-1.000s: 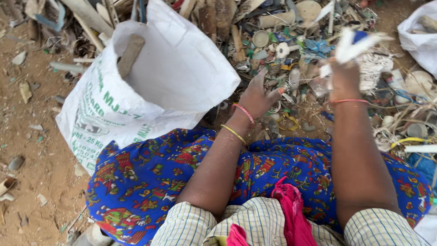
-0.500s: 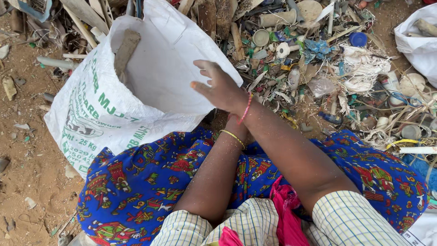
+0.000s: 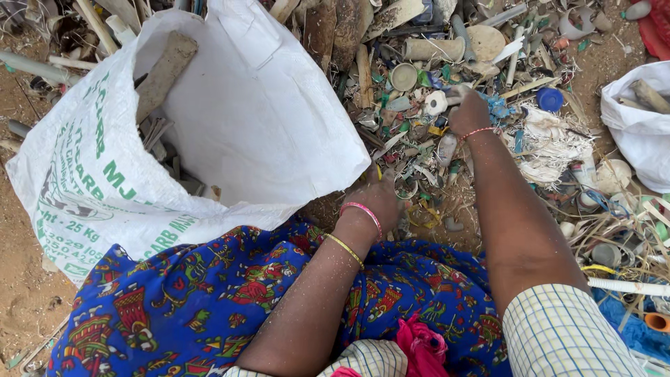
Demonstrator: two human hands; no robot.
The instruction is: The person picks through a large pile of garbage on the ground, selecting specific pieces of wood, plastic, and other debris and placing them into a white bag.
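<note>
My right hand [image 3: 466, 112] reaches out into a heap of mixed scraps [image 3: 447, 63], its fingers curled down on a small pale scrap at the fingertips. A red thread bangle circles that wrist. My left hand [image 3: 380, 201], wearing a pink and a yellow bangle, rests knuckles up on the ground. It sits right beside the lower corner of the open white woven sack [image 3: 265, 119]; its fingers are hidden among the litter. The sack lies on its side at my left, mouth toward me, with sticks and a flat brown slat [image 3: 164, 73] inside.
The scrap heap holds round lids, a blue cap [image 3: 550, 99], tubes, strips and tangled white fibre [image 3: 551, 143]. A second white bag [image 3: 638, 129] stands at the right edge. Bare sandy ground lies left of the sack. My blue patterned skirt [image 3: 209, 307] covers my lap.
My right hand was raised with a pale piece, swung left over the sack's mouth, and is now back out on the heap. My left hand has slid down off the sack's edge.
</note>
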